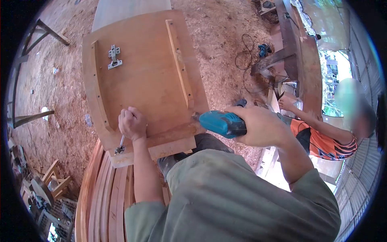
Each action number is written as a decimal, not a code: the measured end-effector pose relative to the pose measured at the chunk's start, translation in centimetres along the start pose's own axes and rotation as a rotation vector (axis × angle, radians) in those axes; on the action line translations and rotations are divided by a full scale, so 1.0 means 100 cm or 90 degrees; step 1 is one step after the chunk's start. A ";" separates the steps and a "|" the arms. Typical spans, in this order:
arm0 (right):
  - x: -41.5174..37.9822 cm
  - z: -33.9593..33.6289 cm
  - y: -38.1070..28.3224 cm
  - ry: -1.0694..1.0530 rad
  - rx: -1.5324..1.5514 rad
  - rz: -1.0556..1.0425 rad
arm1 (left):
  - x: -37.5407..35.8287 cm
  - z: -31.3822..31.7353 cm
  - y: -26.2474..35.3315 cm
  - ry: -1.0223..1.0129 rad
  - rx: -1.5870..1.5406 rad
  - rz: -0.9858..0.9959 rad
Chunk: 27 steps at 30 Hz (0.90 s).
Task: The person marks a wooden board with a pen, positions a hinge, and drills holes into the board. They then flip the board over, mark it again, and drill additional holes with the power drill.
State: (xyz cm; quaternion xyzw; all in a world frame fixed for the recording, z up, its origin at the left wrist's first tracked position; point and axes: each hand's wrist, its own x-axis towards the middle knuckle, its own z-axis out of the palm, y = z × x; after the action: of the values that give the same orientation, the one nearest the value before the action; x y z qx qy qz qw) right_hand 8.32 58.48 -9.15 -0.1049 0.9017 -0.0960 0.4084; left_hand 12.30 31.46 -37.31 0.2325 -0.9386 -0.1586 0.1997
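My right hand (260, 126) is wrapped around a teal and black cordless drill (221, 124), held beside the right edge of a brown wooden panel (141, 72). My left hand (133, 124) is closed in a fist over the panel's lower left part. A thin shiny metal shaft shows just below that fist, running down to a small metal hinge (119, 150) at the panel's near edge; what the fingers hold is hidden. Farther up the panel lies another metal cabinet hinge (114, 57). Two wooden battens, a left one (98, 80) and a right one (179, 62), run along the panel.
Stacked timber planks (107, 197) lie below the panel. A person in an orange shirt (322, 139) works at the right near a wooden bench (308, 76). A corded blue power tool (264, 50) lies on the shaving-covered ground. A metal frame (16, 88) stands at left.
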 end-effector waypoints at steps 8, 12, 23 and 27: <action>-0.001 0.003 0.001 0.024 -0.009 -0.030 | 0.000 0.002 -0.003 0.007 0.000 0.005; -0.003 0.004 0.000 0.024 0.002 -0.034 | -0.001 0.004 -0.003 0.016 -0.021 0.003; -0.004 0.010 0.002 0.041 -0.020 -0.031 | 0.000 -0.001 -0.002 0.019 -0.026 -0.006; -0.003 0.006 -0.001 0.042 -0.016 -0.004 | -0.004 0.004 0.000 0.035 -0.021 -0.023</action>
State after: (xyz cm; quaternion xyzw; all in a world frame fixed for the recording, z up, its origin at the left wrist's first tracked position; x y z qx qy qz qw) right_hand 8.91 58.45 -9.32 -0.1098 0.9154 -0.0894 0.3768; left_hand 12.46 31.70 -37.78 0.2500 -0.9257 -0.1712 0.2264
